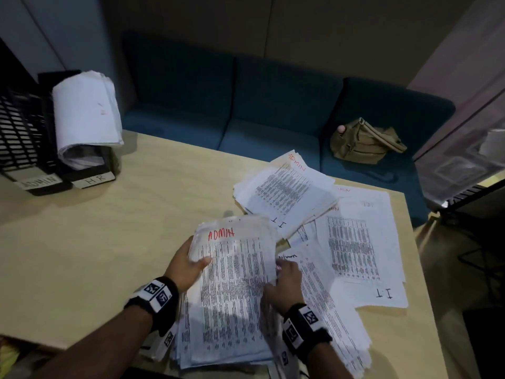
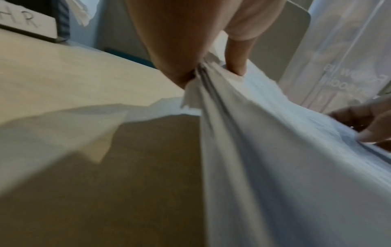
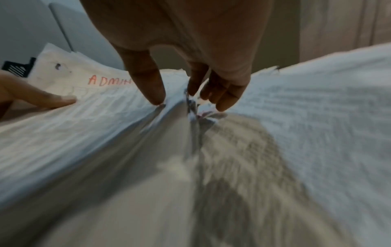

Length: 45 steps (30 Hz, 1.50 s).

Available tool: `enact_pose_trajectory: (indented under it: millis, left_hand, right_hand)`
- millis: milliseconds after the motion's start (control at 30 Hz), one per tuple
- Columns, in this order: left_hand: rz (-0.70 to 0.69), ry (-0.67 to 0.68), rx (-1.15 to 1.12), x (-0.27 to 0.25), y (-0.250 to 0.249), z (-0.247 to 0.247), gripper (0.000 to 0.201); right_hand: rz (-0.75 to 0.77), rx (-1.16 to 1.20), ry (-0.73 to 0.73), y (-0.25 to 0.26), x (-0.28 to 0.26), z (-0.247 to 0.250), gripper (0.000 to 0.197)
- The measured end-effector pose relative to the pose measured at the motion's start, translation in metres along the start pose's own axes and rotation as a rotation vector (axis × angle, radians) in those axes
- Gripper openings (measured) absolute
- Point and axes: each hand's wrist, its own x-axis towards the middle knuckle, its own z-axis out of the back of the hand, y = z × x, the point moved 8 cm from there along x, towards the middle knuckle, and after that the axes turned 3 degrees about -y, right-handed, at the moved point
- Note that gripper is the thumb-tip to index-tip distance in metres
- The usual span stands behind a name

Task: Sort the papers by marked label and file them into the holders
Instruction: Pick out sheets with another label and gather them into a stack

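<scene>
A stack of printed papers marked ADMIN in red (image 1: pixel 235 272) is raised off the near table edge. My left hand (image 1: pixel 188 265) grips its left edge, thumb on top (image 2: pixel 236 63). My right hand (image 1: pixel 284 285) pinches the stack's right edge (image 3: pixel 190 102). The ADMIN mark (image 3: pixel 109 81) shows in the right wrist view. More sheets marked ADMIN and I.T (image 1: pixel 355 242) lie spread on the table to the right. Black holders labelled ADMIN (image 1: pixel 41 181) and HR (image 1: pixel 94 179) stand at the far left; the HR holder has a curled bundle of papers (image 1: pixel 87 116).
The wooden table (image 1: pixel 109 242) has bare surface between the holders and my hands. A blue sofa (image 1: pixel 246 99) runs behind the table with a tan bag (image 1: pixel 366 143) on it. A glass partition (image 1: pixel 464 132) stands at the right.
</scene>
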Motion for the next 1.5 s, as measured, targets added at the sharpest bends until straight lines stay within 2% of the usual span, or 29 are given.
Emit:
enact_pose_trajectory:
  millis: [100, 167, 233, 300, 367, 433, 500, 567, 633, 700, 767, 833, 900, 967, 1033, 1133, 1267, 1367, 1500]
  left_hand:
    - [0.009, 0.056, -0.025, 0.001, 0.007, 0.007, 0.047]
    - [0.039, 0.104, -0.054, -0.001, 0.012, 0.007, 0.051]
    - [0.049, 0.126, -0.079, -0.001, 0.013, 0.007, 0.055]
    - [0.005, 0.108, -0.113, 0.001, 0.004, 0.010, 0.059]
    - [-0.052, 0.103, -0.097, 0.005, -0.005, 0.014, 0.061]
    - [-0.104, 0.108, 0.004, 0.009, -0.010, 0.016, 0.056]
    - [-0.104, 0.111, 0.036, 0.012, -0.006, 0.016, 0.055]
    - [-0.096, 0.100, 0.053, 0.013, -0.002, 0.015, 0.055]
    - [-0.074, 0.088, 0.090, 0.014, 0.005, 0.014, 0.052]
    - [-0.011, 0.066, 0.161, 0.016, 0.019, 0.015, 0.053]
    - [0.045, 0.063, 0.238, 0.018, 0.032, 0.015, 0.045]
    - [0.069, 0.057, 0.268, 0.020, 0.038, 0.014, 0.040]
    - [0.082, 0.043, 0.258, 0.023, 0.038, 0.014, 0.040]
    - [0.083, 0.046, 0.263, 0.024, 0.037, 0.015, 0.041]
    - [0.089, 0.058, 0.285, 0.024, 0.038, 0.015, 0.042]
    - [0.098, 0.056, 0.310, 0.021, 0.038, 0.015, 0.040]
    - [0.113, 0.044, 0.309, 0.021, 0.041, 0.016, 0.040]
    - [0.131, 0.036, 0.281, 0.021, 0.042, 0.017, 0.043]
    - [0.136, 0.026, 0.277, 0.020, 0.043, 0.019, 0.042]
  right_hand:
    - [0.068, 0.381, -0.057, 0.026, 0.015, 0.026, 0.073]
    - [0.144, 0.458, -0.051, 0.051, 0.027, 0.033, 0.079]
    - [0.225, 0.344, -0.074, 0.072, 0.033, 0.033, 0.075]
    - [0.265, 0.205, -0.068, 0.088, 0.033, 0.030, 0.055]
    - [0.272, 0.096, 0.021, 0.095, 0.031, 0.017, 0.036]
    - [0.268, 0.040, 0.111, 0.092, 0.031, 0.003, 0.033]
    - [0.287, 0.018, 0.048, 0.085, 0.034, 0.012, 0.035]
    - [0.224, 0.008, -0.159, 0.060, 0.040, 0.046, 0.035]
    - [-0.064, -0.050, -0.328, 0.003, 0.039, 0.084, 0.045]
    - [-0.382, -0.161, -0.328, -0.056, 0.021, 0.105, 0.066]
    - [-0.484, -0.213, -0.252, -0.093, 0.003, 0.104, 0.079]
    - [-0.463, -0.159, -0.188, -0.111, -0.007, 0.096, 0.076]
    - [-0.434, -0.045, -0.160, -0.118, -0.012, 0.093, 0.061]
    - [-0.412, -0.028, -0.161, -0.118, -0.015, 0.099, 0.047]
    - [-0.404, -0.002, -0.228, -0.113, -0.018, 0.118, 0.041]
    - [-0.349, 0.049, -0.404, -0.102, -0.024, 0.168, 0.013]
    - [-0.340, -0.068, -0.524, -0.105, -0.019, 0.213, 0.004]
    - [-0.333, -0.072, -0.558, -0.109, -0.015, 0.225, 0.018]
    - [-0.266, -0.048, -0.605, -0.101, -0.019, 0.249, 0.019]
